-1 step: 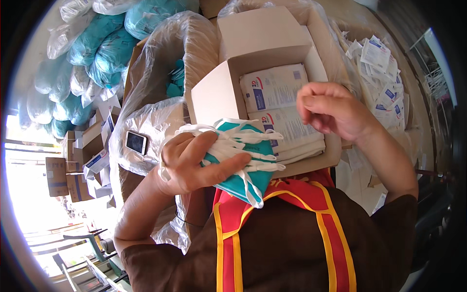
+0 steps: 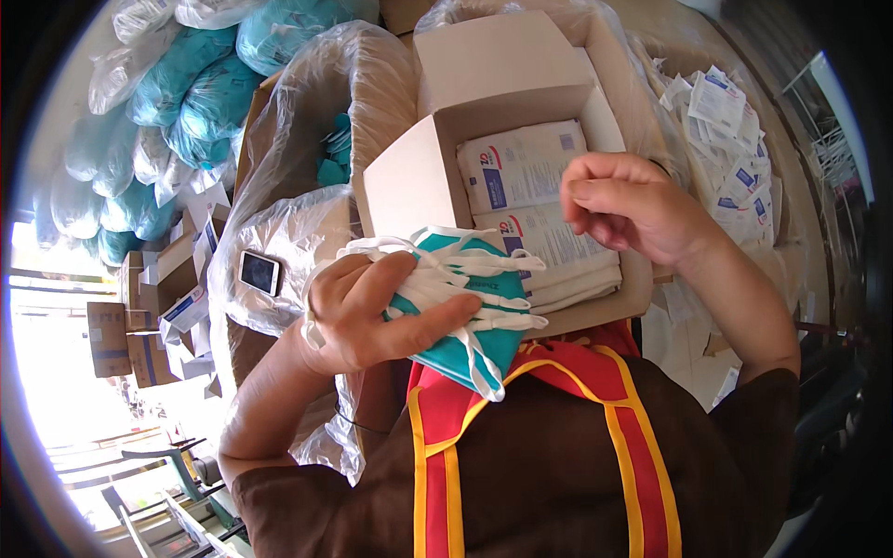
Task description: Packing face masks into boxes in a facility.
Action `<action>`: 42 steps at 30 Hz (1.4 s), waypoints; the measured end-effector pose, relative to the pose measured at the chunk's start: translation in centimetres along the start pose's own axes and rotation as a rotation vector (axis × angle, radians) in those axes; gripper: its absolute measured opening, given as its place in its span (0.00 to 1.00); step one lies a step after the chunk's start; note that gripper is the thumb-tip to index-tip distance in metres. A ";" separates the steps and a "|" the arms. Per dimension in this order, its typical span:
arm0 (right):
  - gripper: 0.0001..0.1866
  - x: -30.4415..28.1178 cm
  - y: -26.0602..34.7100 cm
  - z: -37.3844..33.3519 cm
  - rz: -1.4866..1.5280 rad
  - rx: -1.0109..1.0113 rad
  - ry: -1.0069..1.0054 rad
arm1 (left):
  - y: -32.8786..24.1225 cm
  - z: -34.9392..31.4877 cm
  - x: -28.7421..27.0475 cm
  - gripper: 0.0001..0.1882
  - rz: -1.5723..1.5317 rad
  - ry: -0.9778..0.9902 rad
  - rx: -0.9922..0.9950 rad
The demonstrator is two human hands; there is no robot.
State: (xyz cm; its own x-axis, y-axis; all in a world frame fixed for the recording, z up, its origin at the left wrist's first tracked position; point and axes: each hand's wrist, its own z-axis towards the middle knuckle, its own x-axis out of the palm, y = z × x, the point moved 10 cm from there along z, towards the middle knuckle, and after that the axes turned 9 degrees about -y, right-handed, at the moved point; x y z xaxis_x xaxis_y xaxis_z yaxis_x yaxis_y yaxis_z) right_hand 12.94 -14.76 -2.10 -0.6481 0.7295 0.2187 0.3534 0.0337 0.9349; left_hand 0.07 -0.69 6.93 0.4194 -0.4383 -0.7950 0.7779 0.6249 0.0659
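My left hand is closed around a stack of teal face masks. Their white straps bunch across the top and hang past the far edge, some running between my fingers. The stack is tilted in front of an open cardboard box. Inside that box lie white printed packets in stacked rows. Over the box's right side hovers my right hand, its fingers curled in toward the thumb, with nothing visible in them. Part of the near packets is hidden behind the masks.
A plastic-lined carton with loose teal masks stands at the left. A phone lies on plastic beside it. White packets fill a container at the right. Bagged teal goods and cardboard boxes are piled farther left.
My right hand has shifted very slightly left over the box. My left hand keeps its grip on the masks.
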 end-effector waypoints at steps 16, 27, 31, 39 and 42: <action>0.19 2.3 -1.0 1.0 -0.296 -0.041 0.121 | -1.1 -1.6 1.4 0.23 -0.261 -0.081 -0.038; 0.18 6.0 -0.6 0.9 -0.470 -0.196 0.415 | -1.3 0.0 1.0 0.23 -0.264 -0.096 0.027; 0.14 6.7 -0.5 1.3 -0.647 -0.248 0.447 | -1.9 0.8 1.2 0.27 -0.197 -0.077 0.039; 0.12 4.7 0.5 1.6 -0.394 -0.112 0.365 | -1.1 1.6 1.5 0.27 -0.108 0.040 0.020; 0.14 4.6 -1.2 0.6 -0.280 0.179 0.332 | -1.0 2.4 1.5 0.26 -0.108 0.096 0.024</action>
State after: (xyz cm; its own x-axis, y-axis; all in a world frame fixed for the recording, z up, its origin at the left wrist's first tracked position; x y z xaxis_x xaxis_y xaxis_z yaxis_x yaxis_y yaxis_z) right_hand 10.01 -11.04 -2.37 -0.9055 0.4187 0.0696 0.2259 0.3364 0.9142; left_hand 1.06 -3.59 7.10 0.2869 -0.4379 -0.8520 0.8275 0.5613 -0.0099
